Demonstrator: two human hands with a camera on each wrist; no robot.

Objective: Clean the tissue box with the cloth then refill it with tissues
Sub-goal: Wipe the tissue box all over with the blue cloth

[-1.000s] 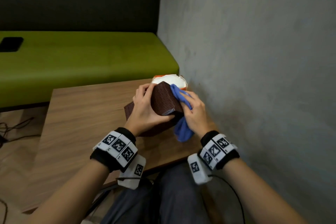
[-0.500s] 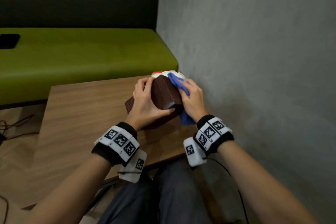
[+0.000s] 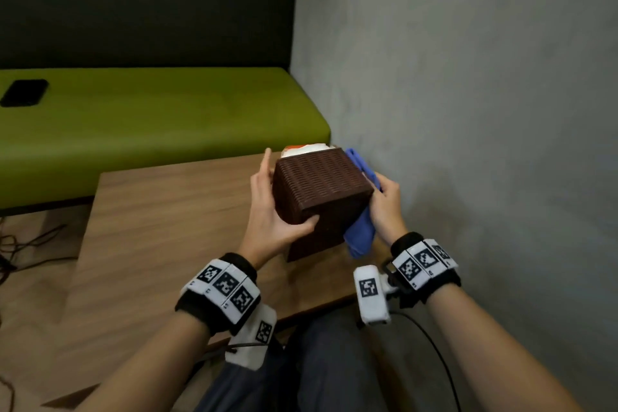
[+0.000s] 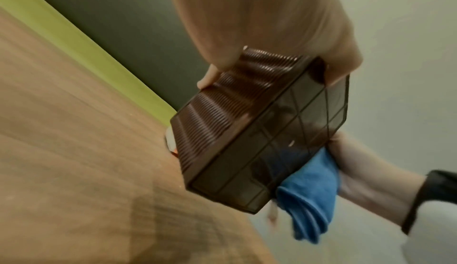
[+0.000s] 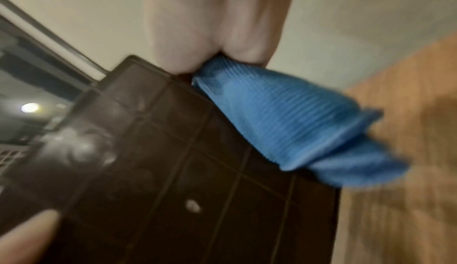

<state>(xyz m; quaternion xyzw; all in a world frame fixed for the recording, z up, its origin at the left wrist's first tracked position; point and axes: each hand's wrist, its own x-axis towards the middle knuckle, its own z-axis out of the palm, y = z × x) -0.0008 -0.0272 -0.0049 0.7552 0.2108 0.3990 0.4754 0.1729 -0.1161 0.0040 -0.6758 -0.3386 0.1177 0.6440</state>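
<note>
A brown woven tissue box (image 3: 321, 184) is held tilted over the wooden table (image 3: 167, 227), its smooth gridded bottom (image 4: 284, 141) turned toward me. My left hand (image 3: 267, 211) grips its left side, thumb on the near edge. My right hand (image 3: 388, 207) holds a blue cloth (image 3: 359, 237) pressed against the box's right side. The cloth (image 5: 284, 127) hangs below my palm, beside the box's bottom (image 5: 185, 170). A white and orange tissue pack (image 3: 302, 148) peeks out behind the box. The box's opening is hidden.
A grey wall (image 3: 468, 110) stands close on the right of the table. Behind the table runs a green bench (image 3: 150, 117) with a black phone (image 3: 24, 92) at its left end. Cables (image 3: 13, 244) lie on the floor to the left.
The box has been turned so a broad woven face shows on top. My left hand shifted to its left side, and my right hand with the cloth slid back along the right side.
</note>
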